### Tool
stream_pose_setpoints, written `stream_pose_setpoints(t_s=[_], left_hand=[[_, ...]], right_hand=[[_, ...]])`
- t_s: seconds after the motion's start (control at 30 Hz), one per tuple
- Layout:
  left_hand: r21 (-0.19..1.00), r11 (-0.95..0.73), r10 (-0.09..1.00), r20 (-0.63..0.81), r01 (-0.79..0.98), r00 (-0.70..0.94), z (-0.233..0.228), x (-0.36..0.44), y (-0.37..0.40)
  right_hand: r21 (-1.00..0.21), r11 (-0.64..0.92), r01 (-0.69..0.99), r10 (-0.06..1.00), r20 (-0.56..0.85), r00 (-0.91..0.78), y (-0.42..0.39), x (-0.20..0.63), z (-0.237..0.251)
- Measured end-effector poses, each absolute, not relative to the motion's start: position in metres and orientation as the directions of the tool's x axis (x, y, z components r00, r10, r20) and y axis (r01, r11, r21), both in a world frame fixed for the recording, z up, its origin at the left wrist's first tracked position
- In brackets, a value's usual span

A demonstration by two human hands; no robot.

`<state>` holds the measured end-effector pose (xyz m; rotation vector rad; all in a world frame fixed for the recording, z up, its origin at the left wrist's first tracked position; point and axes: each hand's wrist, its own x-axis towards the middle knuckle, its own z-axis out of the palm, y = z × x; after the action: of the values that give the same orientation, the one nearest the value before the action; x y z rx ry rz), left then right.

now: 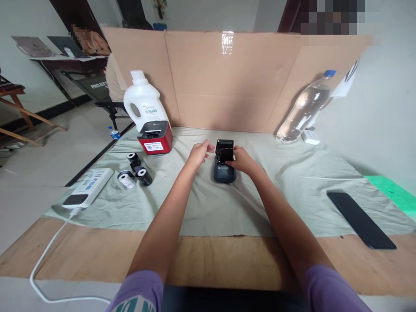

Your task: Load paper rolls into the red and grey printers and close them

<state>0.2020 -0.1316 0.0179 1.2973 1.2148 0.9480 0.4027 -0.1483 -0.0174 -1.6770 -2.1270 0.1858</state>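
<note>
Right hand [242, 160] seen closed on raised lid [225, 152] of small dark printer [223, 170], fingers pinching lid edge. Left hand [199, 154] held loosely open just left of printer, nothing gripped. Printer set mid green cloth [208, 203]. Paper rolls [136, 173] and red printer [155, 138] noted left of it, white jug [143, 100] behind those. Water bottle [305, 108] and black phone [360, 220] placed right of printer.
</note>
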Motion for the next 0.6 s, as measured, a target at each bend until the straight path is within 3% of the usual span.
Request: stream_pose_setpoints(t_s=[0.17, 0.27, 0.47, 0.6], left_hand=[[0.931, -0.206, 0.934, 0.096, 0.3, 0.344, -0.003, 0.202, -0.122], [0.86, -0.352, 0.871, 0.156, 0.369, 0.466, -0.02, 0.205, -0.117], [0.739, -0.436, 0.882, 0.235, 0.515, 0.409, -0.044, 0.218, -0.118], [0.616, -0.456, 0.888, 0.266, 0.642, 0.375, -0.043, 0.222, -0.122]], right_hand=[[-0.524, 0.149, 0.839, 0.978, 0.204, -0.046, -0.148, 0.408, -0.005], [-0.556, 0.15, 0.818, 0.981, 0.188, -0.051, -0.15, 0.411, 0.003], [-0.501, 0.248, 0.829, 0.954, 0.277, -0.119, -0.154, 0.405, 0.005], [-0.697, 0.224, 0.681, 0.936, 0.349, 0.049, -0.146, 0.41, -0.005]])
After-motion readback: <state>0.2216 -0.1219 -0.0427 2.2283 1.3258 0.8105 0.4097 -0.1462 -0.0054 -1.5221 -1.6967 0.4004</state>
